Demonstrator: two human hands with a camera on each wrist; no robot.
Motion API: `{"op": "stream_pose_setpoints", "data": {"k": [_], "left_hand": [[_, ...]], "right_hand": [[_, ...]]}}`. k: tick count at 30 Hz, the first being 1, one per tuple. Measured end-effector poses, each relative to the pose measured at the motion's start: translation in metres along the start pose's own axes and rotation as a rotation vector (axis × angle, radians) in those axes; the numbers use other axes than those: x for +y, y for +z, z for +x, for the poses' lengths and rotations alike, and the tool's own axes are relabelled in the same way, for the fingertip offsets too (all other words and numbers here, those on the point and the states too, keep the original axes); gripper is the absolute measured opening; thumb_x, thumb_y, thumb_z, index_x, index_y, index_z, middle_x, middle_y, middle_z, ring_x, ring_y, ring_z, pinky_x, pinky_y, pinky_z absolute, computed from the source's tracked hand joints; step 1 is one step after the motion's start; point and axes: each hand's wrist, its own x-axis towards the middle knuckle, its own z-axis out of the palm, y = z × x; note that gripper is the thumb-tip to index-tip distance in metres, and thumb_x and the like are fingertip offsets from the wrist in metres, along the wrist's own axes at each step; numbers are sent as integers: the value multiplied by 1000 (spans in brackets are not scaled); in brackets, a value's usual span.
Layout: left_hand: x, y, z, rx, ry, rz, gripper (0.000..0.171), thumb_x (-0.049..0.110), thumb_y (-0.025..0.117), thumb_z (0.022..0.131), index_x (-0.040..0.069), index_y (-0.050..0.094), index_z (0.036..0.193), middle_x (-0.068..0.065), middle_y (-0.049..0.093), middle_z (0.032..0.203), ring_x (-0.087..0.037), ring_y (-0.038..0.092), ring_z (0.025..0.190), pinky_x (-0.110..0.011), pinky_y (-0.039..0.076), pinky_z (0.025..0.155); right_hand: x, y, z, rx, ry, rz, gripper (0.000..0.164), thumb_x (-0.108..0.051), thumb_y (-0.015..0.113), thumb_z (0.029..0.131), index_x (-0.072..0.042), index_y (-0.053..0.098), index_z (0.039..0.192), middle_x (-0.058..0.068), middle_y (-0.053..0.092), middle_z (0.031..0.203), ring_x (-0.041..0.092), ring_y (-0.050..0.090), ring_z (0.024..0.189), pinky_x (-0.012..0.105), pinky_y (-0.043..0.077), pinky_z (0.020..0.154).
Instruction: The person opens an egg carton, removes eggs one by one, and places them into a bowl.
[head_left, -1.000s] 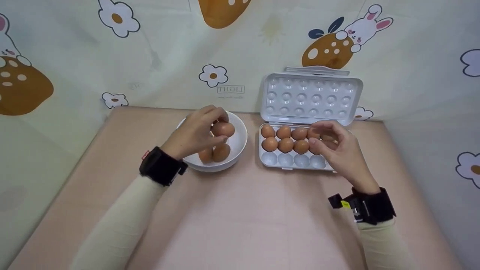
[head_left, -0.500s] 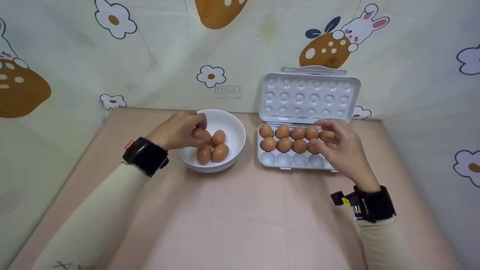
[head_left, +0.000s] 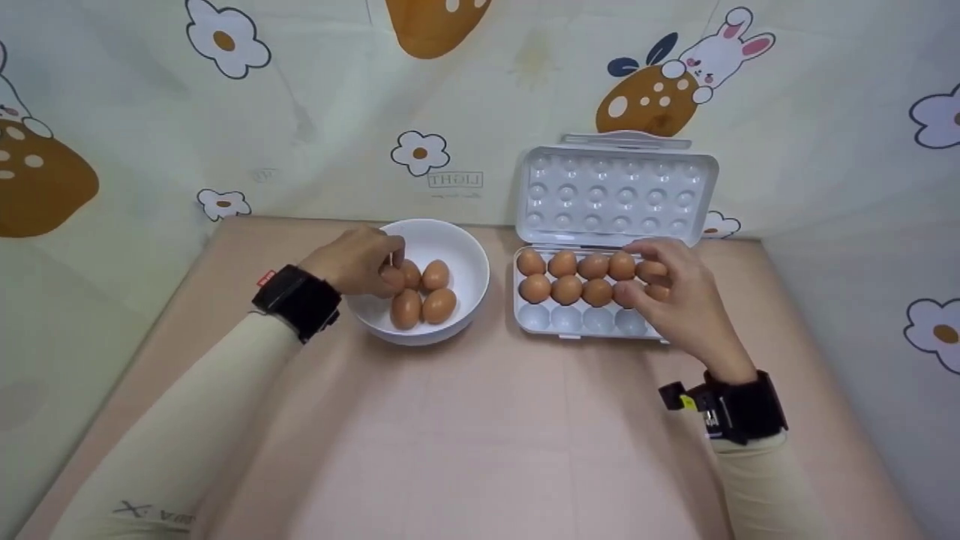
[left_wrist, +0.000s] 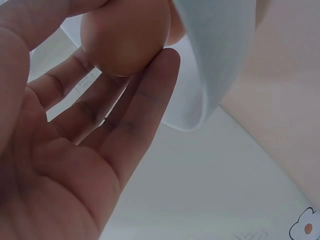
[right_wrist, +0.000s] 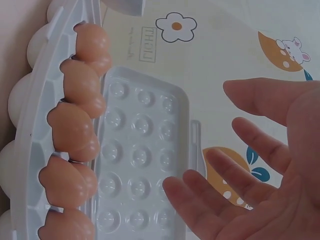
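Brown eggs (head_left: pixel 439 306), "LIGHT" (head_left: pixel 455 179) on backdrop (head_left: pixel 322 165)

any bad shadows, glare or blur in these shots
Head view: soft shadows fall across the pink table, no strong glare; left wrist: the left hand looks dim against the paler background, the egg darker underneath; right wrist: small glints on the open lid, and the tray's near edge looks bowed, perhaps from lens distortion.
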Motion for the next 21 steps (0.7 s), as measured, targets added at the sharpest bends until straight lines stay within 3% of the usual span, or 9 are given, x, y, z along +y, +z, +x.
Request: {"op": "stream_pose_setpoints", "data": {"k": [2, 8, 19, 21], "left_hand": [[-2, 1, 1, -15, -14, 11, 17, 1, 70, 87, 4, 70, 104, -13, 64, 94, -30, 59, 93, -38, 55, 76], [0, 6, 4, -67, -88, 45, 20, 5, 64, 91, 6, 68, 110, -14, 65, 100, -32, 61, 97, -42, 56, 83], [5, 16, 3, -105, -195, -15, 25, 4, 65, 91, 9, 73, 113, -13, 66, 111, -33, 60, 109, -45, 57, 93], [3, 18, 4, -119, -204, -29, 28, 3, 67, 90, 9, 73, 116, -13, 67, 112, -33, 60, 110, -45, 58, 94]], "right_hand": [[1, 1, 0, 1, -12, -3, 44, 3, 81, 89, -2, 66, 130, 11, 63, 131, 27, 65, 110, 45, 60, 92], [3, 2, 0, 9, -53, 1, 44, 5, 82, 88, -1, 67, 129, 12, 63, 130, 25, 63, 110, 15, 56, 87], [4, 3, 0, 12, -50, 10, 45, 7, 81, 87, -2, 67, 128, 12, 63, 130, 20, 62, 110, 16, 57, 87], [4, 3, 0, 11, -48, 6, 45, 7, 82, 87, -2, 67, 129, 12, 63, 130, 21, 63, 110, 22, 59, 88]]}}
